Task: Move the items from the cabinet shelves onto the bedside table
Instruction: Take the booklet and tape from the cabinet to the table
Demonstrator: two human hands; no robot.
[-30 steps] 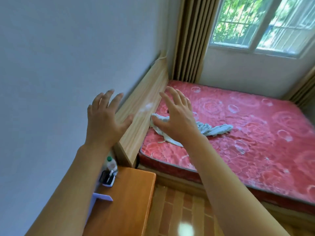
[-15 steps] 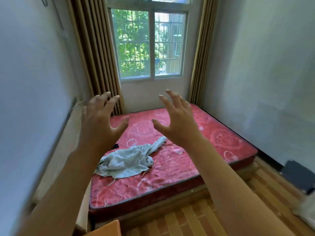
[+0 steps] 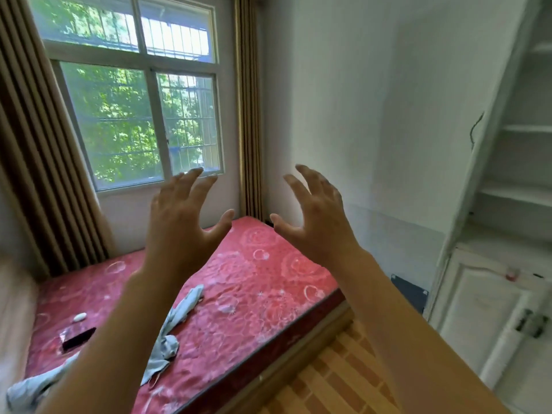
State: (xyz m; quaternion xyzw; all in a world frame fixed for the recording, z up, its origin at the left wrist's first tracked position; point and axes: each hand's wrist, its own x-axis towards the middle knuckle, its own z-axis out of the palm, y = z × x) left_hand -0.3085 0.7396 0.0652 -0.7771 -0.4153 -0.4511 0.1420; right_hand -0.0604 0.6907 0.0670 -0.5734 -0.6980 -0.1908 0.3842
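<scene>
My left hand (image 3: pixel 182 222) and my right hand (image 3: pixel 316 216) are both raised in front of me over the bed, fingers spread and slightly bent, holding nothing. At the right edge stands the white cabinet (image 3: pixel 484 297) with open shelves (image 3: pixel 516 192) above its lower doors. A small red item (image 3: pixel 510 274) and a dark item (image 3: pixel 537 275) lie on the ledge above the doors. The bedside table is out of view.
A bed with a red patterned mattress (image 3: pixel 254 282) fills the middle, with a light blue cloth (image 3: pixel 170 339), a dark flat object (image 3: pixel 78 338) and a small white object (image 3: pixel 79 317) on it. A window (image 3: pixel 140 121) with brown curtains is behind. Wooden floor (image 3: pixel 331 380) runs between bed and cabinet.
The view has swung right, from the bedside table and headboard, across the bed, to the white cabinet at the right. Both hands stay raised and empty.
</scene>
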